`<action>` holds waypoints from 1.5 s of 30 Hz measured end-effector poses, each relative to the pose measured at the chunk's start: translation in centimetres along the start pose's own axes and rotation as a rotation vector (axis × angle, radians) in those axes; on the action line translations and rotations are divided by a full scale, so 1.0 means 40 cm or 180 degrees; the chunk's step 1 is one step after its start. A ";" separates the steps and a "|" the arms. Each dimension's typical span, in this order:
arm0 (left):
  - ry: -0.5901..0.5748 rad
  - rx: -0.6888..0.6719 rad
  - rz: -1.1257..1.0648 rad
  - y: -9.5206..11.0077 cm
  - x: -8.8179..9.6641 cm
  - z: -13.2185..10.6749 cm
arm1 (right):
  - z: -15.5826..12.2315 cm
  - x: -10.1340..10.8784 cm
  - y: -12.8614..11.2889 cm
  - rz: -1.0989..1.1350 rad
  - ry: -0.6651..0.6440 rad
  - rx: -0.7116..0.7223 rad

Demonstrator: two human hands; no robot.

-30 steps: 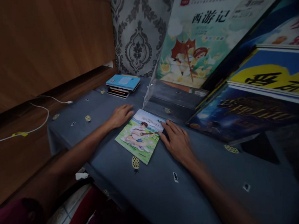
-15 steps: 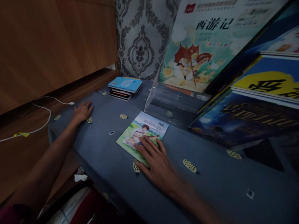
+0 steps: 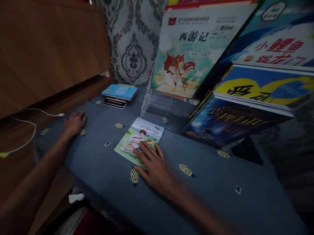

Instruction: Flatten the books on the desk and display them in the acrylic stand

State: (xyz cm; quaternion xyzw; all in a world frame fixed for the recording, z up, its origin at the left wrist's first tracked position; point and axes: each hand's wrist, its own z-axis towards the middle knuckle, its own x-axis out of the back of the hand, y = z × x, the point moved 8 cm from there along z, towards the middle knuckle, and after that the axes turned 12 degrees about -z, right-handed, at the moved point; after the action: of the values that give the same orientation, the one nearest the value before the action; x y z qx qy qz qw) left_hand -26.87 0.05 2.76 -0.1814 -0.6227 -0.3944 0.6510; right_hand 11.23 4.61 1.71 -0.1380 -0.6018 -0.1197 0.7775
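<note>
A thin booklet with an illustrated cover of a figure with a guitar lies flat on the blue-grey tablecloth. My right hand rests on its lower right part, fingers spread and flat, covering that corner. Farther left, my left hand lies palm down on the cloth near the table's left edge, its fingers loosely extended, with nothing held. Behind and between the hands sits a small stack of books, a light blue one on top.
A clear acrylic stand holds a large illustrated book at the back. More upright books lean to the right. A wooden cabinet borders the left side, with a white cable beside the table. Patterned wallpaper rises behind.
The view has shifted right and slightly upward, showing more of the upright books. Both hands keep their places, the right one still on the booklet.
</note>
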 end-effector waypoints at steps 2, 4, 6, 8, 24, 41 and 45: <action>0.0036 -0.0285 -0.0078 0.056 0.002 -0.013 | 0.002 0.004 0.013 0.0167 0.0127 0.0009; -0.0059 -0.0909 -0.0371 0.160 -0.007 -0.036 | 0.012 0.003 0.051 0.0346 0.0277 -0.0091; -0.0310 -0.1736 -0.0759 0.297 -0.025 -0.074 | 0.029 -0.004 0.118 0.0445 0.0422 -0.0358; -0.0512 -0.2501 -0.1008 0.435 -0.039 -0.124 | 0.045 -0.015 0.202 0.0398 0.0535 -0.0736; -0.1734 -0.4431 -0.0772 0.655 -0.102 -0.406 | 0.040 -0.042 0.368 0.0669 0.0859 -0.1065; -0.0091 -0.5050 -0.1058 0.591 -0.032 -0.491 | -0.053 0.032 0.166 0.1000 0.0734 -0.0660; -0.0164 -0.4971 -0.1109 0.589 -0.034 -0.484 | -0.065 0.047 0.120 0.1597 0.0675 -0.0616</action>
State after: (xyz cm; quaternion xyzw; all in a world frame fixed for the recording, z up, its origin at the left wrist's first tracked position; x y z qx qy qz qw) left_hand 3.59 1.04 4.39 -0.4940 -0.2009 -0.8080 0.2503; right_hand 15.73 8.12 2.56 -0.3428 -0.4500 0.0058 0.8246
